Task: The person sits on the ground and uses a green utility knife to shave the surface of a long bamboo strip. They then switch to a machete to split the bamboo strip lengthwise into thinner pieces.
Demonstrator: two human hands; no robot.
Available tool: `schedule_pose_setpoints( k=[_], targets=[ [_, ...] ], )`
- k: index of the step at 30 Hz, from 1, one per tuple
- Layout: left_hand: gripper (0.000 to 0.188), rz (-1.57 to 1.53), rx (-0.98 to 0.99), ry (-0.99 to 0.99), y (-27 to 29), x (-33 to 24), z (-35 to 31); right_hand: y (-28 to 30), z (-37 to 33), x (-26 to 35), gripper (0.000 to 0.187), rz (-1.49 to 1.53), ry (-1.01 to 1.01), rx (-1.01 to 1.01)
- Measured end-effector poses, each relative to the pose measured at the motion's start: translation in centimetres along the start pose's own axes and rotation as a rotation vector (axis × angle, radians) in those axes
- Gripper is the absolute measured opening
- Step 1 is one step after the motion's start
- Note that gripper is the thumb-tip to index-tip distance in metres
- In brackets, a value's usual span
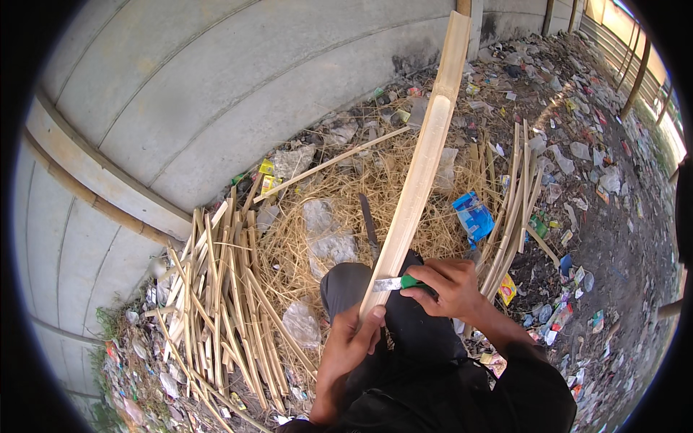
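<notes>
A long split bamboo piece, pale on its hollow inner face, slants up and away from my lap toward the wall. My left hand grips its near end, thumb on top. In my right hand is a knife with a green handle and a short, broad blade. The blade lies across the bamboo's inner face, just beyond my left thumb. My fingers wrap round the handle and hide part of it. Beyond my knee, a long dark blade lies on the shavings, left of the bamboo.
A pile of split bamboo strips lies at left, and a smaller bundle of strips at right. Straw-like shavings cover the ground ahead. A blue wrapper lies among scattered litter. A grey panel wall bounds the far left.
</notes>
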State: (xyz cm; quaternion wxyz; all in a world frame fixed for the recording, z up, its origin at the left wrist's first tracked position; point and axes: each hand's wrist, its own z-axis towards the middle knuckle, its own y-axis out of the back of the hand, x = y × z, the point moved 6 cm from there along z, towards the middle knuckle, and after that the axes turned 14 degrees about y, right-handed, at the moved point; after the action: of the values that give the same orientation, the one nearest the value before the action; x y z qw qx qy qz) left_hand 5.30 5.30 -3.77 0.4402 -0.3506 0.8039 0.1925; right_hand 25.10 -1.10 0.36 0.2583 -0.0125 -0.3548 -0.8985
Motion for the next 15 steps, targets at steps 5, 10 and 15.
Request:
schedule_pose_setpoints(
  k=[5, 10, 15],
  targets=[
    [0.036, 0.009, 0.028, 0.022, -0.3, 0.3, -0.7, 1.3, -0.3, -1.8, 0.029, -0.062, -0.063, -0.124],
    [0.038, -0.005, 0.044, 0.039, 0.2, 1.8, -1.2, 2.2, 0.2, -3.4, 0.028, -0.075, -0.053, -0.074],
    [0.038, 0.01, 0.007, 0.052, 0.4, 1.9, -1.7, 2.0, 0.3, -3.5, 0.028, -0.055, -0.034, -0.073]
  ],
)
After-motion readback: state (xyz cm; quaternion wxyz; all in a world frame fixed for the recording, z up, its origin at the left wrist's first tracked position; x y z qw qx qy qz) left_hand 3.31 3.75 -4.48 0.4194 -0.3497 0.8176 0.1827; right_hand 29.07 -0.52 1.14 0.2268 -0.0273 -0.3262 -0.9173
